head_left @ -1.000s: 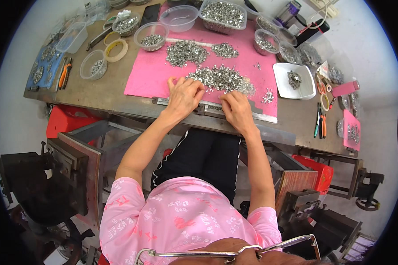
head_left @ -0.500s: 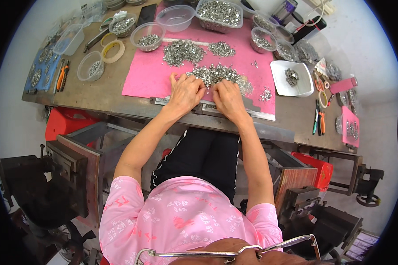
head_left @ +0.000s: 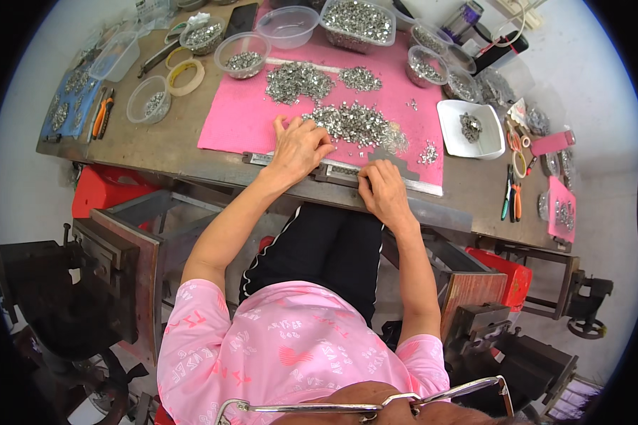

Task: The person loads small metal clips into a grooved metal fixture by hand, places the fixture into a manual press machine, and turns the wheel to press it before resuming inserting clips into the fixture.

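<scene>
Small shiny metal pieces lie in a loose pile (head_left: pixel 358 122) on a pink cloth (head_left: pixel 227 117) near the table's front edge. At the pile's near left side is my left hand (head_left: pixel 299 147), its fingers curled and thumb close to the index finger; whatever they pinch is too small to make out. My right hand (head_left: pixel 387 190) is closed over the right part of a narrow slotted metal bar (head_left: pixel 337 172) along the front edge. Its fingertips are bent down and hide what they hold. A flat grey metal plate (head_left: pixel 398 163) lies just beyond that hand.
Two more piles (head_left: pixel 299 82) of pieces lie farther back on the cloth. Plastic tubs (head_left: pixel 242 55) of pieces stand behind, with a white square dish (head_left: pixel 471 129) at right. Tape rolls (head_left: pixel 186 76) and orange-handled pliers (head_left: pixel 102 117) lie left; more pliers (head_left: pixel 515 202) lie right.
My right hand has moved right and toward me, from the pile's near edge to the slotted bar. My left hand has stayed nearly in place.
</scene>
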The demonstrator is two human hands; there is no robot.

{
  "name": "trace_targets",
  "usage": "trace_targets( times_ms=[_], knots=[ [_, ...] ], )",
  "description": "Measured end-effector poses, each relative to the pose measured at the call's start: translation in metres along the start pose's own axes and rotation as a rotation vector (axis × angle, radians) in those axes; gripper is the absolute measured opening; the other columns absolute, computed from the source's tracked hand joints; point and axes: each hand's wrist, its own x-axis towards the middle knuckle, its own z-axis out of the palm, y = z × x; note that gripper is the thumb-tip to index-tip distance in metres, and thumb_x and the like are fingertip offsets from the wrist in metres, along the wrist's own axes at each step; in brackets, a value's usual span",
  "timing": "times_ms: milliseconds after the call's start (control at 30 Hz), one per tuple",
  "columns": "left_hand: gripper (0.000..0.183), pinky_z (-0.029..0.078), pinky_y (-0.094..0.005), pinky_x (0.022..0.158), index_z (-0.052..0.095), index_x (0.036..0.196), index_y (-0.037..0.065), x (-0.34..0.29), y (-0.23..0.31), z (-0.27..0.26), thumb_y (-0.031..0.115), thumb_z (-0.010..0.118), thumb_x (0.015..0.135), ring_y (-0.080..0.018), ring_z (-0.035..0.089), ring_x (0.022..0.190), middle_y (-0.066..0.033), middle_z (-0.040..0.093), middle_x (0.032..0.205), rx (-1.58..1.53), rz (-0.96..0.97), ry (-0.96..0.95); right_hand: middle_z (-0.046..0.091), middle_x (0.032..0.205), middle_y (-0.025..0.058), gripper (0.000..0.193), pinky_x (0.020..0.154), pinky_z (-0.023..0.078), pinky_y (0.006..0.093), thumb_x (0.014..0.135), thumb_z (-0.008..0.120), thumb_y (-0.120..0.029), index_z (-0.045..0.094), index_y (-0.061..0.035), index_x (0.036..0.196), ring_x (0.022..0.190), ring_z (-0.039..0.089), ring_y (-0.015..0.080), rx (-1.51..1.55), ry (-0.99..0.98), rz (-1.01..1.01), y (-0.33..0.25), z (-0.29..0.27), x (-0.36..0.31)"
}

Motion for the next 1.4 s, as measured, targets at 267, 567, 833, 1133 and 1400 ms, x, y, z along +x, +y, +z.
trace_targets(
  times_ms=[267,567,833,1133,1400],
  knots=[
    [0.014,0.031,-0.0455,0.092,0.075,0.085,0.014,-0.001,-0.001,0.004,0.027,0.079,0.083,-0.0194,0.056,0.086,0.0007,0.062,0.080,-0.123,-0.002,0.029,0.059,0.084,0.0111,0.011,0.076,0.046,0.0417,0.082,0.070,-0.002,0.063,-0.0036,0.090,0.083,0.060,0.0313,0.126,0.010,0.082,0.011,0.014,0.030],
    [0.008,0.031,-0.0422,0.085,0.071,0.082,0.012,-0.007,-0.009,0.000,0.019,0.074,0.084,-0.0195,0.055,0.080,0.0007,0.059,0.075,-0.092,-0.068,0.016,0.061,0.086,0.0123,0.006,0.078,0.047,0.0439,0.085,0.069,-0.007,0.064,-0.0034,0.087,0.085,0.062,0.0320,0.050,-0.053,0.170,0.003,0.044,0.056],
    [0.005,0.034,-0.0442,0.088,0.065,0.087,0.011,-0.009,-0.010,0.003,0.013,0.070,0.087,-0.0214,0.057,0.084,-0.0014,0.060,0.079,-0.022,0.051,0.076,0.060,0.082,0.0140,0.005,0.067,0.049,0.0361,0.090,0.065,-0.001,0.062,0.0020,0.092,0.072,0.062,0.0265,0.256,0.042,0.277,0.014,0.007,0.030],
    [0.012,0.036,-0.0432,0.093,0.061,0.095,0.007,-0.015,0.040,0.019,0.012,0.069,0.088,-0.0241,0.057,0.088,-0.0044,0.060,0.089,-0.195,0.281,0.054,0.062,0.092,0.0107,0.013,0.078,0.042,0.0398,0.083,0.067,0.002,0.058,-0.0035,0.092,0.086,0.058,0.0298,0.211,0.115,0.194,0.008,0.001,-0.015],
    [0.011,0.040,-0.0448,0.092,0.063,0.093,0.006,-0.014,0.046,0.034,0.012,0.069,0.086,-0.0263,0.056,0.091,-0.0064,0.059,0.092,-0.191,0.337,0.027,0.061,0.094,0.0097,0.019,0.076,0.043,0.0403,0.080,0.070,0.003,0.059,-0.0038,0.094,0.086,0.057,0.0301,0.051,0.141,0.089,0.002,0.004,-0.016]
  ],
)
